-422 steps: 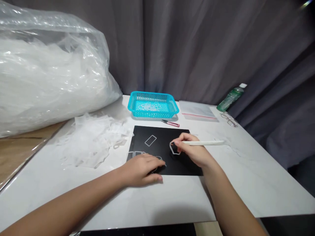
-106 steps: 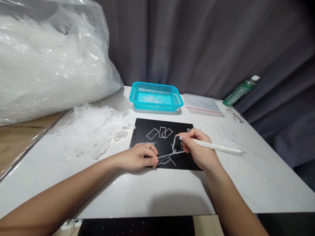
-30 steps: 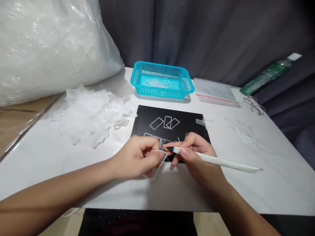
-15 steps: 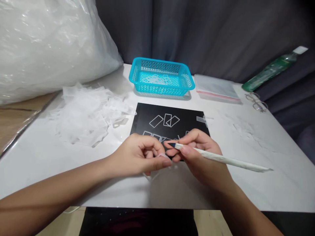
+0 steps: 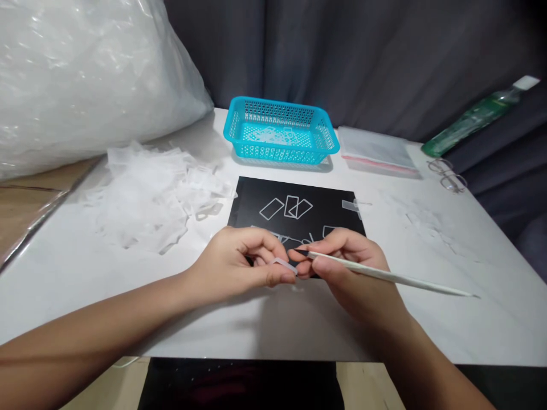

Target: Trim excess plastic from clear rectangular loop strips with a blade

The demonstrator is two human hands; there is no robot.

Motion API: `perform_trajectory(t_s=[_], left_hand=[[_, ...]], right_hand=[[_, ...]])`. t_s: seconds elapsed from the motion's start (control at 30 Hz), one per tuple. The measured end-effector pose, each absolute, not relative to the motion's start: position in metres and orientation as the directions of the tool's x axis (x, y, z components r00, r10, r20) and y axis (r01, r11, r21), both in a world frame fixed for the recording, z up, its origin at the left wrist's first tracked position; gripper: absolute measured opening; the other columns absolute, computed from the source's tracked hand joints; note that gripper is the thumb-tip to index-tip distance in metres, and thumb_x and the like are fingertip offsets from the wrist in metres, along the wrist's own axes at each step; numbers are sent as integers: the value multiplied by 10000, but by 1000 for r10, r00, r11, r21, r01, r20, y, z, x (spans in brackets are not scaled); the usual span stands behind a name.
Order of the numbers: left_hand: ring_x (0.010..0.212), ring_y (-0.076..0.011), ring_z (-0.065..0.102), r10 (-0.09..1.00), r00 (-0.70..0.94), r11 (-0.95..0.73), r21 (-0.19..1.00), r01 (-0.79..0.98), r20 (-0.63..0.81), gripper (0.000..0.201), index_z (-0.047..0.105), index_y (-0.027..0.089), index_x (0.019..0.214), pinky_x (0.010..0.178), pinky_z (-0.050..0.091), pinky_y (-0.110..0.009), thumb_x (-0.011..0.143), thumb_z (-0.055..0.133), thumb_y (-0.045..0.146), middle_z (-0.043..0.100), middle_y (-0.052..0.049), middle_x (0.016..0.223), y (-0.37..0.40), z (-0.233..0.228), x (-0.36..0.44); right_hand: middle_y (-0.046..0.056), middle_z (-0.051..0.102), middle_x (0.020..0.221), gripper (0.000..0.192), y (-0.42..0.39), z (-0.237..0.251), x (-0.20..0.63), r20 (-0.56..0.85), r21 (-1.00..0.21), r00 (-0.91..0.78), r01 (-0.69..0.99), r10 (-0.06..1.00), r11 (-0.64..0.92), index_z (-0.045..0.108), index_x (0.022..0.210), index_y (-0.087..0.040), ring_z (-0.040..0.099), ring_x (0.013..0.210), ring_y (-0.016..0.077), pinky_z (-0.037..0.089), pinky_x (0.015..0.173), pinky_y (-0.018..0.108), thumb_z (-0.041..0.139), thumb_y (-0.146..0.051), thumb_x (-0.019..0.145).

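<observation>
From the head camera, both hands meet at the near edge of the black mat point(image 5: 294, 196): the left hand point(image 5: 239, 265) is pinched on a small clear film piece point(image 5: 282, 265), thumb and forefinger closed on it just above the white table point(image 5: 448, 267), and the right hand point(image 5: 348, 267) grasps a slim white pick tool point(image 5: 393, 277), its dark tip right beside the film piece, its long shaft running off to the right. Half a second ago the film hung lower and looser under the left fingers, with a strip trailing toward the table; now it sits tight and short between the fingertips, and the hands have drawn a touch closer to the mat. Three and a half seconds back the left hand lay flat on the mat with a long film strip stretched between the hands. On the mat, three clear rectangles point(image 5: 285, 208) lie in a row as they did a second ago. Beyond it stands the turquoise basket point(image 5: 325, 139), with a heap of clear film scraps point(image 5: 149, 193) to the left, a big plastic bag point(image 5: 85, 74) behind that, and a green bottle point(image 5: 474, 117) and spectacles point(image 5: 447, 173) far right.
</observation>
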State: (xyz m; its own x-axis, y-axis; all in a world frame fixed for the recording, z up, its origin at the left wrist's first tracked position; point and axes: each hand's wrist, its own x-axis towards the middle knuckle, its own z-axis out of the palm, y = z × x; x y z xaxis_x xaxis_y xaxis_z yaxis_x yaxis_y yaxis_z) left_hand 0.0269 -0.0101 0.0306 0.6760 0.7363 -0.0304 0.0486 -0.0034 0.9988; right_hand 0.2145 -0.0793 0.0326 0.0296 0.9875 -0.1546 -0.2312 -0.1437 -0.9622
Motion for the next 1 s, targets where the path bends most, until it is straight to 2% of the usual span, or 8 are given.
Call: perform_trajectory(t_s=[0.3,0.37,0.57,1.0], left_hand=[[534,-90,670,719,690,130,991,-14,-85,303,452,168,688,495,491,-133,721,752,145,704,32,607,-11,27,28],[525,-89,668,709,698,139,990,5,-103,308,450,167,693,481,481,-126,723,757,151,700,33,595,-11,27,28],[496,-89,659,671,724,177,983,53,-160,299,460,166,727,452,482,-129,732,758,184,718,22,627,-11,25,26],[492,-96,649,643,735,196,974,116,-217,328,481,157,735,457,486,-141,718,788,268,700,16,614,-9,27,27]], right_hand=[[35,772,916,111,-79,36,216,-128,-965,-91,-217,988,-145,636,741,-227,735,747,171,614,706,322,738,-220,785],[37,770,931,111,-80,36,216,-133,-967,-103,-206,986,-152,628,742,-228,735,738,167,614,701,317,723,-214,799],[28,767,853,134,-81,34,214,-121,-976,-88,-169,989,-134,626,716,-237,734,896,213,619,708,315,739,-210,783],[29,772,958,104,-80,33,216,-92,-976,-144,-181,985,-118,635,773,-225,743,865,171,608,755,271,724,-180,805]])
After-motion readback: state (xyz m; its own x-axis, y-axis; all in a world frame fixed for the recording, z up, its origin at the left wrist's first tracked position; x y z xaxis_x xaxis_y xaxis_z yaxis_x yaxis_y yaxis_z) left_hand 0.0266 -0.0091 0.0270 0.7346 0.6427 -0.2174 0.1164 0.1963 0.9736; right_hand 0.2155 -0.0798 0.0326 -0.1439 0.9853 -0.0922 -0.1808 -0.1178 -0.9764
